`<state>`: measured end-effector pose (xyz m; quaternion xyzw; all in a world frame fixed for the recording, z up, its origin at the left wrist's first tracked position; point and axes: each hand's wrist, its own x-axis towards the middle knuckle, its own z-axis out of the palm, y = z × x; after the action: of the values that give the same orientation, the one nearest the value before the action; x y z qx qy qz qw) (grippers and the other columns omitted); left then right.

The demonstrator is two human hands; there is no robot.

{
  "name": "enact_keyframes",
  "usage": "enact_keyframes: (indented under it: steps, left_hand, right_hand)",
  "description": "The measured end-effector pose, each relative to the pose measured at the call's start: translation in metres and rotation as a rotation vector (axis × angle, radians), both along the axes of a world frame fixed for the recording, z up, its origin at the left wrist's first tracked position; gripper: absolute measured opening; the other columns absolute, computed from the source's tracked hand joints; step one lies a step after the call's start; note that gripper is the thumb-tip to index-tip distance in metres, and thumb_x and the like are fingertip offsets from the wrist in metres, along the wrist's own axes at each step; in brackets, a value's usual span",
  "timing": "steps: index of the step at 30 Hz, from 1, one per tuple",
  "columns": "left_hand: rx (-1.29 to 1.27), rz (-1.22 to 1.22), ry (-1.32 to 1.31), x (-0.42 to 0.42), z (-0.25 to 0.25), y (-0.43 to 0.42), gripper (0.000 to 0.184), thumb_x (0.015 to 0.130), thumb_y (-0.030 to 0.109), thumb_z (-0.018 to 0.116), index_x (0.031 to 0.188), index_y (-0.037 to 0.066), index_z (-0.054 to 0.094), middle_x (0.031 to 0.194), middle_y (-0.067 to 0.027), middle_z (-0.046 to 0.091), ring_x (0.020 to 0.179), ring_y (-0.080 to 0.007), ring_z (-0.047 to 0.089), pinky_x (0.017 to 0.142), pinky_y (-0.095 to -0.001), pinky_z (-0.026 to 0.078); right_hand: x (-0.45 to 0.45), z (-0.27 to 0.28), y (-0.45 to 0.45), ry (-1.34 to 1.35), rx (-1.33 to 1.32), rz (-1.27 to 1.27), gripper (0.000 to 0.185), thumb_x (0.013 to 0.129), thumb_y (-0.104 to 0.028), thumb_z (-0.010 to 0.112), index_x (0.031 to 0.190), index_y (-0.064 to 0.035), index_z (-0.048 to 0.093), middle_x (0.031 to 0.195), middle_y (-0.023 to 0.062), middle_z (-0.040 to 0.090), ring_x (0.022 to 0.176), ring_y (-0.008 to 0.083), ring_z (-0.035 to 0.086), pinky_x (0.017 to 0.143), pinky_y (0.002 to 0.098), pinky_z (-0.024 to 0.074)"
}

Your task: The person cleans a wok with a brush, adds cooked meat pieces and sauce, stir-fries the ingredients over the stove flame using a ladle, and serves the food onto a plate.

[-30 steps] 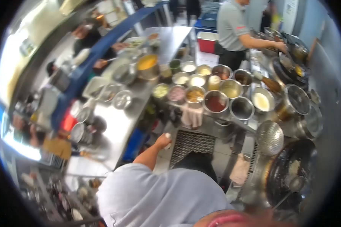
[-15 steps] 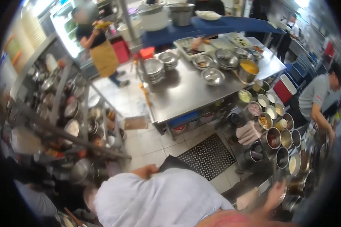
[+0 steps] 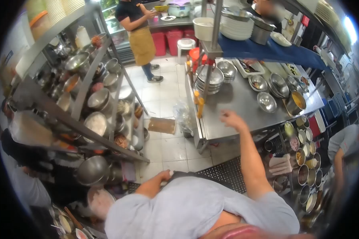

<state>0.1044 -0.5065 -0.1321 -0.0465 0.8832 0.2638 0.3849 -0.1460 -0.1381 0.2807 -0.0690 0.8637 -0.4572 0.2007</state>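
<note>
My right hand (image 3: 233,120) reaches out over the steel table (image 3: 217,129), its fingers loosely bent and apart, with nothing visible in them. Near it are an upright post with yellow-orange clips (image 3: 200,104) and a stack of metal bowls (image 3: 209,79). My left hand (image 3: 162,177) is low in front of my body, beside a dark cloth at my waist. Its fingers are curled, and a small pale bit shows at their tip; what it holds I cannot make out.
To the left stands a metal rack (image 3: 77,123) loaded with bowls. A perforated black mat (image 3: 223,171) covers the floor by the table. Several sauce containers (image 3: 303,175) line the right counter beside a co-worker (image 3: 345,147). Another person in a tan apron (image 3: 142,46) stands at the back.
My right hand has left the right counter and swung forward over the steel table. The view has turned right, bringing more of the rack and back counter into sight. My left hand stays low.
</note>
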Motion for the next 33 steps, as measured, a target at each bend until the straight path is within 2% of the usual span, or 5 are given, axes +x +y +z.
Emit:
enact_keyframes:
  steps: [6,8,9,11,33]
  left_hand:
    - [-0.056,0.144,0.334,-0.056,0.007,-0.002,0.06,0.075,0.038,0.064,0.123,0.005,0.053,0.116,-0.0214,0.06,0.108,-0.0367,0.057,0.092,-0.041,0.046]
    - [0.022,0.234,0.437,-0.125,0.094,0.03,0.057,0.072,0.033,0.068,0.12,0.006,0.053,0.111,-0.0223,0.062,0.105,-0.0382,0.058,0.091,-0.042,0.046]
    - [0.104,0.304,0.398,-0.15,0.19,0.056,0.059,0.072,0.033,0.067,0.122,0.005,0.051,0.11,-0.0238,0.062,0.103,-0.0389,0.059,0.09,-0.0427,0.046]
    - [0.299,0.295,0.396,-0.191,0.261,0.088,0.064,0.072,0.034,0.067,0.126,0.006,0.046,0.108,-0.0252,0.061,0.102,-0.0394,0.059,0.089,-0.0435,0.047]
    - [0.136,-0.134,0.175,-0.247,0.282,0.165,0.071,0.074,0.035,0.069,0.13,0.006,0.035,0.098,-0.0282,0.062,0.095,-0.0435,0.06,0.083,-0.0465,0.048]
  right_hand:
    - [-0.014,-0.078,-0.046,-0.64,-0.349,0.023,0.037,0.089,-0.019,0.059,0.121,0.0005,0.054,0.103,0.0169,0.064,0.083,0.0235,0.067,0.071,0.0333,0.0554]
    - [-0.026,-0.129,-0.027,-0.788,-0.136,0.03,0.032,0.088,-0.022,0.06,0.111,0.0006,0.058,0.094,0.0156,0.066,0.078,0.0243,0.068,0.067,0.0334,0.0557]
    - [-0.02,-0.131,-0.018,-0.806,-0.279,-0.058,0.028,0.089,-0.021,0.06,0.106,0.0016,0.059,0.087,0.0147,0.067,0.071,0.0234,0.068,0.06,0.0317,0.0547]
    - [-0.007,-0.13,-0.007,-0.828,-0.419,-0.13,0.025,0.089,-0.02,0.059,0.102,0.0025,0.06,0.08,0.0137,0.068,0.064,0.0225,0.068,0.052,0.03,0.0537]
    - [-0.001,-0.136,-0.001,-0.655,-0.5,-0.163,0.031,0.089,-0.02,0.056,0.102,0.0081,0.059,0.084,0.022,0.067,0.069,0.029,0.069,0.057,0.0311,0.056]
